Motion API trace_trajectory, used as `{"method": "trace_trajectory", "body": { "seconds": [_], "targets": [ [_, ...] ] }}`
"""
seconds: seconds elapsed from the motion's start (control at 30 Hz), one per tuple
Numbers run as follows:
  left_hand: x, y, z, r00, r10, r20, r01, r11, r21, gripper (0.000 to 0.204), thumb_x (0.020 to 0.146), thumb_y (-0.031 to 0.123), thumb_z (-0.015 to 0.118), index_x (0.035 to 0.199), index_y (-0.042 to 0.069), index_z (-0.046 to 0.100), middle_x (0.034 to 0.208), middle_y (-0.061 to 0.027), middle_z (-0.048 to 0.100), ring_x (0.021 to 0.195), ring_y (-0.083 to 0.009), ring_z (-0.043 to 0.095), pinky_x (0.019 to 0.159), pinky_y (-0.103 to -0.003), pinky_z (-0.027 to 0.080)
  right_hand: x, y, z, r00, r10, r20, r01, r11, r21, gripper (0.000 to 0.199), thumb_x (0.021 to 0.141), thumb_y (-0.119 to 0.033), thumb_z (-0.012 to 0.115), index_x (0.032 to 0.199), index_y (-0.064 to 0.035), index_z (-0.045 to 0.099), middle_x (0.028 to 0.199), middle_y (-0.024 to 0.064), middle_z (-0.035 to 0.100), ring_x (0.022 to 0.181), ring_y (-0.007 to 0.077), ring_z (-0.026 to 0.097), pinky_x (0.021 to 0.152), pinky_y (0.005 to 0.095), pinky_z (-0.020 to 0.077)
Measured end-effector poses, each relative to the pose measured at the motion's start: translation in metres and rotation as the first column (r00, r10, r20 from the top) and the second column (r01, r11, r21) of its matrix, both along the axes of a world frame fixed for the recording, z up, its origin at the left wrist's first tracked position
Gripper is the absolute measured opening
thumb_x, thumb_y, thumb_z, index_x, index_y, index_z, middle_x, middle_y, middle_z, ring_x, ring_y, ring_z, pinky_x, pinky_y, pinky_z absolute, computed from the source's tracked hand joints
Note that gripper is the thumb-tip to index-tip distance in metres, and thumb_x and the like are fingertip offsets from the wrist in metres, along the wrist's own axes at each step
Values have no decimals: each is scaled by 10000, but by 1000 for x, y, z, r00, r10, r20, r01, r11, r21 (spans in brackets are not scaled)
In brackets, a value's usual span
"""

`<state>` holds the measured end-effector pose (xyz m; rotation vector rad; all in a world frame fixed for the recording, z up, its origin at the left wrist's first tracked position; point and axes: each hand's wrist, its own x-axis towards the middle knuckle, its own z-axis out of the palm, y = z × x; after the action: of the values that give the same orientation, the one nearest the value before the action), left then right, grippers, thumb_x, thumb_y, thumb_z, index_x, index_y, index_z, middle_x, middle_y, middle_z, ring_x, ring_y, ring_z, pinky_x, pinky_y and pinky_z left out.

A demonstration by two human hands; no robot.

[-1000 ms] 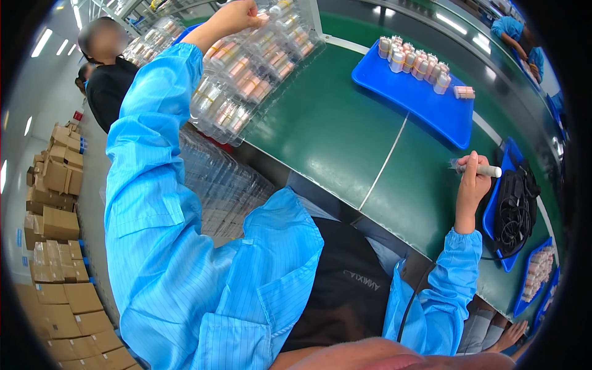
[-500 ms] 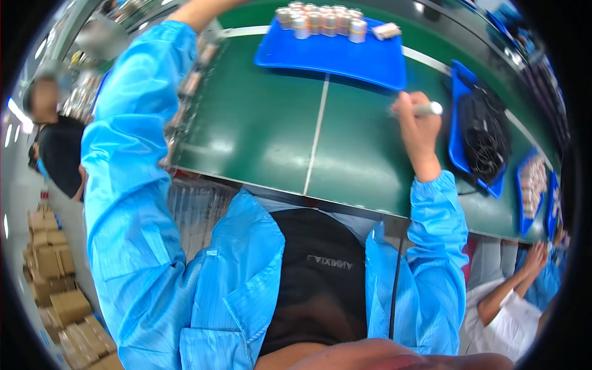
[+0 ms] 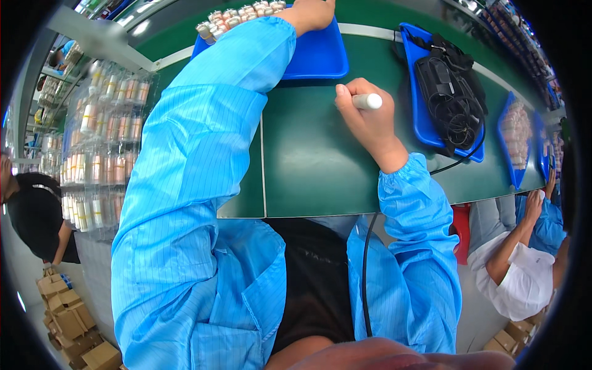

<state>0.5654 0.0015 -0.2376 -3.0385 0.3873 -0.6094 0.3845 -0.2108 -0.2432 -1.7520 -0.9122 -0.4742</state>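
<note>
At the far left, clear blister trays [image 3: 102, 142] filled with small pale cylinders are seen stacked beside the green worktop [image 3: 320, 166], and cardboard boxes [image 3: 71, 320] lie on the floor below.

The left hand [image 3: 314, 11] is stretched up and across in a blue sleeve to the blue tray [image 3: 317, 55] at the far edge of the worktop. A row of small cylinders [image 3: 237, 15] is stood along the tray's rear left rim, just to the left of that hand. The fingers are cut off by the picture's upper edge, so it cannot be told whether this grip is apart or closed, nor whether a cylinder is touched.

Further right, the right hand [image 3: 367, 120] is rested on the worktop just below the tray's near right corner. Its grip is clamped around a white marker [image 3: 368, 101], whose long axis is laid roughly left to right, the blunt white end pointing right and the other end hidden inside the fist. The cylinders lie up and to the left of the marker, across the tray; the left hand is much the nearer of the two to them.

To the right, a second blue tray [image 3: 414, 92] is loaded with a black bundle of cables [image 3: 450, 92], and more blue trays [image 3: 515, 142] follow. At the right edge another person's arm [image 3: 518, 237] is seen.
</note>
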Motion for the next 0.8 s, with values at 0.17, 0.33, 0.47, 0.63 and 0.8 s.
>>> {"method": "trace_trajectory", "body": {
  "seconds": [0.17, 0.33, 0.47, 0.63, 0.8],
  "targets": [
    [12, 22, -2, 998, -61, 0, 61, 996, -71, 182, 890, 149, 535, 949, 4, 628, 935, -263, 653, 884, -427, 663, 761, -504, 542, -1, 3, 3, 998, 29, 50, -29, 1000, 0, 252, 864, -110, 711, 680, -64, 545, 585, 92, 545, 485, 252, 530, 463, 342, 416],
    [-68, 7, 48, 961, -216, 173, 263, 908, -327, 373, 799, 210, 693, 1101, -2, 643, 949, -211, 637, 869, -377, 648, 771, -441, 537, 7, -5, -6, 994, 40, -100, -30, 995, 99, 239, 906, -134, 680, 709, -39, 586, 589, 52, 576, 507, 149, 539, 477, 295, 417],
    [-163, 6, 41, 920, -373, -122, 154, 629, -762, 417, 759, 192, 808, 1117, 45, 654, 923, -121, 607, 849, -212, 622, 720, -335, 513, 8, -12, 9, 935, 110, -336, 1, 949, 314, 291, 974, -204, 614, 740, -32, 630, 648, 34, 640, 574, 73, 546, 538, 238, 431],
    [-254, 0, -8, 917, -347, 194, 385, 655, -650, 457, 724, 319, 860, 1078, 99, 671, 969, -66, 649, 823, -217, 627, 717, -319, 537, 6, -16, 15, 891, 236, -388, -66, 912, 405, 283, 1014, -206, 534, 808, -20, 592, 775, 108, 678, 506, 59, 458, 465, 193, 348],
    [-271, -3, -31, 939, -329, 97, 298, 645, -704, 496, 735, 347, 849, 1133, 121, 658, 965, -48, 651, 802, -189, 614, 700, -288, 523, -7, -8, 8, 890, 322, -323, -182, 900, 396, 228, 1018, -168, 514, 861, -18, 583, 822, 134, 688, 510, 66, 467, 473, 194, 379]
  ]
}}
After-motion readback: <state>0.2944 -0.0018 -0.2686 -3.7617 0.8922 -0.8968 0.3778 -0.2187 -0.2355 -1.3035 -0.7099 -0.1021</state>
